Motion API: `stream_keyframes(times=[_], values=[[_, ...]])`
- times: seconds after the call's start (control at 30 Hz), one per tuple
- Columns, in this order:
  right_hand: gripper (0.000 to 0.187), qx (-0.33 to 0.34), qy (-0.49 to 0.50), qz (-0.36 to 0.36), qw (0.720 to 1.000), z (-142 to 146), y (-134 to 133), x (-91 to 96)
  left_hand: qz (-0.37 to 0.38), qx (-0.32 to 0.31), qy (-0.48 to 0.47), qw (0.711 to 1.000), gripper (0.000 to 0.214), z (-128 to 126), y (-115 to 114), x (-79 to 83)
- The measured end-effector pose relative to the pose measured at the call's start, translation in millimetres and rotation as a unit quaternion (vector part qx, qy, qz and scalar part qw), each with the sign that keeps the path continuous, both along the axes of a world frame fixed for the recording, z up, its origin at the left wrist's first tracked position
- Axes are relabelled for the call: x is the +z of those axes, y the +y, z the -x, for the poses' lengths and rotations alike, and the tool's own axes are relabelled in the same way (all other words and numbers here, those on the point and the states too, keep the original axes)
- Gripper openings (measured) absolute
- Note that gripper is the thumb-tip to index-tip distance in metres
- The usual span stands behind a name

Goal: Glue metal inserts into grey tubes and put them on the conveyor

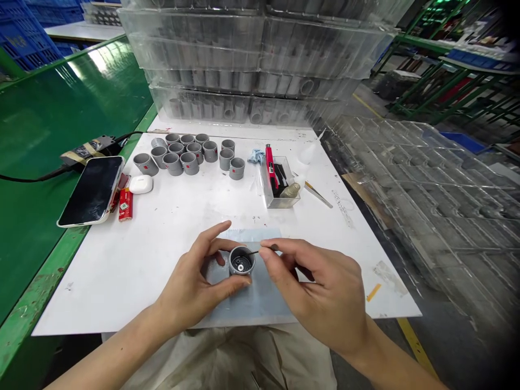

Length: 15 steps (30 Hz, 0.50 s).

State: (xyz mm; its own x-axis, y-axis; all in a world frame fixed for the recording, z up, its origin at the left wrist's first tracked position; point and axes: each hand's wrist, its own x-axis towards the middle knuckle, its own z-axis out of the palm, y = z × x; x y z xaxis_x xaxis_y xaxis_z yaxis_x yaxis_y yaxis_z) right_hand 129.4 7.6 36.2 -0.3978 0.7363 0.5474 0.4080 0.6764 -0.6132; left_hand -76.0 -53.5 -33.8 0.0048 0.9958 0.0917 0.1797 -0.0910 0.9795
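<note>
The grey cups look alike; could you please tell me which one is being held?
The grey cup in the left hand, with a thin tool from the right hand reaching into it; the other cups sit farther back on the table.

White tabletop (109, 276), left edge as I see it: phone (92, 189), screen dark, lying just beside a partly taped black adapter (88, 151). Small red packet (125, 205), lettered, near a white rounded case (141, 184). Far end: clear plastic trays (203, 51), stacked in several tiers. Far left corner of view: blue crates (26, 35), ribbed sides.
</note>
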Motion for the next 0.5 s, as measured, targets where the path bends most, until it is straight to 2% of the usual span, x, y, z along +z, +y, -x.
stream_keyframes(times=[0.1, 0.2, 0.3, 0.4, 0.5], values=[[0.006, -0.007, 0.019, 0.036, 0.999, -7.3, -2.9, 10.2, -0.002, -0.001, 0.019, 1.000, 0.085, 0.4, -1.9, 0.2], [0.009, -0.104, 0.078, 0.014, 0.991, -20.1, 6.5, 19.5, -0.005, 0.000, 0.053, 0.999, 0.086, 0.6, -4.4, 1.3], [0.006, -0.204, 0.144, -0.070, 0.966, -32.6, 35.0, 23.3, -0.019, 0.002, 0.085, 0.996, 0.081, 1.0, -6.7, 2.6], [0.011, -0.217, 0.137, -0.104, 0.961, -40.4, 68.6, 21.5, -0.059, 0.001, 0.115, 0.992, 0.078, 1.5, -8.7, 1.8], [0.017, -0.218, 0.085, -0.108, 0.966, -41.2, 90.3, 15.7, -0.098, -0.004, 0.140, 0.985, 0.077, 1.2, -10.7, -2.1]])
